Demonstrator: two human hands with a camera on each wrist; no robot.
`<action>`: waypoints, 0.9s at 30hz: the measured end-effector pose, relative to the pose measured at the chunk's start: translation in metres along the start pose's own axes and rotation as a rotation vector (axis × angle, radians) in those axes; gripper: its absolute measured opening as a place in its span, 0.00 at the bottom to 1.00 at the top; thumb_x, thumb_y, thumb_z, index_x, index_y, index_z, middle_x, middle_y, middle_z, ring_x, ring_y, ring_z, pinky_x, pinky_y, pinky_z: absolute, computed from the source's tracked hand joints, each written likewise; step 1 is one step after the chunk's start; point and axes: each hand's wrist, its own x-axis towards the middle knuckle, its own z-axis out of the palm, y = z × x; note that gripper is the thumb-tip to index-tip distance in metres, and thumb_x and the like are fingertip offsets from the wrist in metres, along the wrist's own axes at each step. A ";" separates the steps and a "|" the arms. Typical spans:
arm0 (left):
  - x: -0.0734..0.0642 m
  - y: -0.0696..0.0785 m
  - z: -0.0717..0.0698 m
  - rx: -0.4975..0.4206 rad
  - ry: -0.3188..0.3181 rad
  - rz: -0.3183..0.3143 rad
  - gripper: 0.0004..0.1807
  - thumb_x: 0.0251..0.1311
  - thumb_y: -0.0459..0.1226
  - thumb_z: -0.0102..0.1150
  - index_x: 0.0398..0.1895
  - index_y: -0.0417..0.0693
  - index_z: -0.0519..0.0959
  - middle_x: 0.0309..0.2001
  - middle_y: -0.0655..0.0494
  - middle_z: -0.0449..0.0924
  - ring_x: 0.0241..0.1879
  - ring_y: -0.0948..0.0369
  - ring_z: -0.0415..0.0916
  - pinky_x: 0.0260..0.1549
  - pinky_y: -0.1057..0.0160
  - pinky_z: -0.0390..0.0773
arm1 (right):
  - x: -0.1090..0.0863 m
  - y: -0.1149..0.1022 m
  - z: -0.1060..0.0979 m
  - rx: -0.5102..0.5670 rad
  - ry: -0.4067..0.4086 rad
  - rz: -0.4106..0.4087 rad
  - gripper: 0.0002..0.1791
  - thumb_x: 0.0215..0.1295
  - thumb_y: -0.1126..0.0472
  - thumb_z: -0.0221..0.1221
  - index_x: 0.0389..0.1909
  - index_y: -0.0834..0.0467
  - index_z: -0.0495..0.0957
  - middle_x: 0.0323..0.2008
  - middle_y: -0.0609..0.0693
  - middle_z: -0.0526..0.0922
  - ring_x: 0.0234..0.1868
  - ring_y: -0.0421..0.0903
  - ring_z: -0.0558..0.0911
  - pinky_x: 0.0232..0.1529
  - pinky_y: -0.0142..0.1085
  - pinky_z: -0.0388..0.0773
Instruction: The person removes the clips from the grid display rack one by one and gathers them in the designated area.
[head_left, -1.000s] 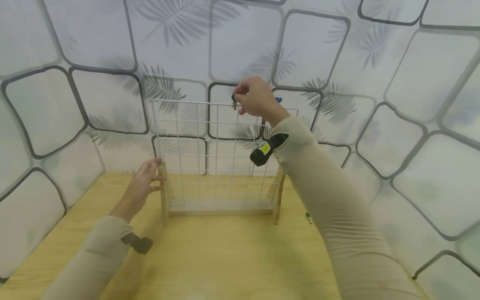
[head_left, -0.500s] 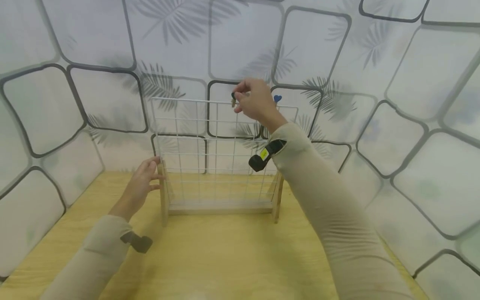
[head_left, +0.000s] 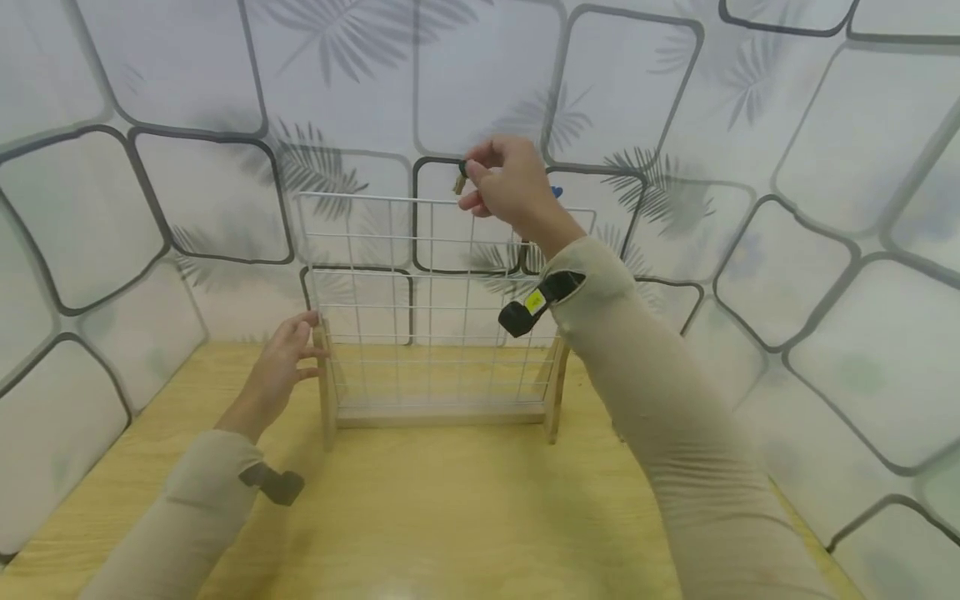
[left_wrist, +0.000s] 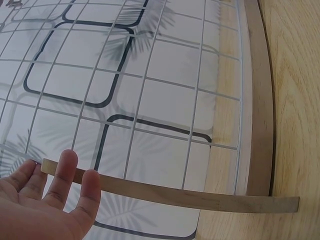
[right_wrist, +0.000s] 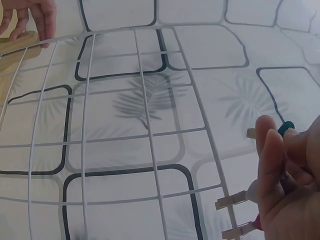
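Note:
My right hand (head_left: 510, 185) pinches a small wooden clothespin (head_left: 460, 183) above the top wire of a white wire grid (head_left: 429, 275). In the right wrist view, a dark green ornament (right_wrist: 286, 128) caps that clothespin, partly behind the fingers. Two more clothespins sit on the wire below it, one with a greyish-white top (right_wrist: 232, 200) and one with a red top (right_wrist: 238, 231). My left hand (head_left: 276, 367) rests its spread fingertips against the wooden side post (head_left: 325, 392) of the grid's stand. Its fingers (left_wrist: 65, 172) overlap the narrow post in the left wrist view.
A blue heart (head_left: 557, 192) shows at the top wire behind the right wrist. The stand's base bar (head_left: 442, 417) and right post (head_left: 557, 392) stand on a yellow wood-grain table (head_left: 420, 517). Patterned wall covering (head_left: 487, 83) rises close behind the grid.
My right hand has risen slightly, lifting the clothespin from the top wire to above it; the clothespin now tilts. The left hand stays at the post.

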 end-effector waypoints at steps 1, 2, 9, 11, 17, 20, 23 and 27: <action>0.000 0.000 0.000 -0.003 0.000 0.000 0.37 0.76 0.54 0.23 0.75 0.36 0.42 0.74 0.38 0.41 0.58 0.49 0.63 0.54 0.51 0.70 | -0.003 -0.001 -0.002 -0.002 -0.030 -0.004 0.08 0.73 0.65 0.51 0.49 0.63 0.73 0.48 0.54 0.76 0.29 0.48 0.84 0.30 0.34 0.82; 0.000 0.000 0.000 -0.004 0.000 -0.001 0.37 0.76 0.54 0.23 0.75 0.36 0.42 0.74 0.38 0.41 0.57 0.50 0.63 0.53 0.52 0.70 | -0.006 -0.001 -0.004 -0.020 -0.063 -0.002 0.09 0.73 0.64 0.51 0.50 0.63 0.73 0.47 0.54 0.76 0.30 0.48 0.84 0.31 0.35 0.82; -0.002 0.003 -0.001 -0.012 0.013 -0.001 0.37 0.76 0.54 0.24 0.75 0.35 0.42 0.74 0.37 0.41 0.55 0.53 0.64 0.50 0.60 0.72 | -0.038 0.019 -0.025 -0.208 -0.233 -0.029 0.13 0.75 0.61 0.50 0.55 0.62 0.72 0.49 0.56 0.79 0.35 0.52 0.84 0.36 0.44 0.82; -0.002 0.003 -0.002 -0.012 0.015 -0.002 0.37 0.76 0.54 0.24 0.75 0.36 0.42 0.74 0.37 0.41 0.55 0.52 0.64 0.50 0.60 0.72 | -0.048 0.032 -0.034 -0.259 -0.255 -0.016 0.14 0.75 0.61 0.50 0.55 0.62 0.72 0.50 0.56 0.78 0.36 0.52 0.83 0.35 0.45 0.82; -0.002 0.003 -0.003 -0.023 0.021 -0.004 0.36 0.76 0.53 0.24 0.75 0.36 0.42 0.74 0.37 0.40 0.54 0.54 0.64 0.49 0.60 0.73 | -0.079 0.090 -0.069 -0.330 -0.259 0.080 0.14 0.74 0.62 0.50 0.55 0.65 0.72 0.49 0.60 0.78 0.36 0.51 0.82 0.33 0.42 0.81; 0.000 0.001 -0.002 -0.035 0.021 -0.008 0.36 0.76 0.53 0.25 0.75 0.35 0.43 0.74 0.37 0.41 0.52 0.57 0.65 0.48 0.62 0.74 | -0.094 0.126 -0.088 -0.331 -0.242 0.129 0.15 0.74 0.63 0.50 0.56 0.67 0.71 0.47 0.63 0.77 0.36 0.52 0.83 0.32 0.40 0.81; 0.002 0.000 -0.002 -0.042 0.021 -0.016 0.37 0.76 0.54 0.26 0.75 0.36 0.44 0.74 0.38 0.42 0.52 0.57 0.65 0.48 0.61 0.73 | -0.110 0.158 -0.105 -0.333 -0.217 0.174 0.16 0.74 0.64 0.51 0.56 0.68 0.70 0.46 0.64 0.77 0.35 0.51 0.83 0.32 0.41 0.81; 0.001 0.001 -0.001 -0.030 0.016 -0.017 0.37 0.76 0.54 0.25 0.75 0.36 0.44 0.74 0.38 0.43 0.54 0.54 0.64 0.52 0.55 0.71 | -0.130 0.194 -0.122 -0.325 -0.188 0.221 0.16 0.73 0.64 0.51 0.56 0.69 0.70 0.46 0.65 0.78 0.35 0.50 0.83 0.33 0.42 0.81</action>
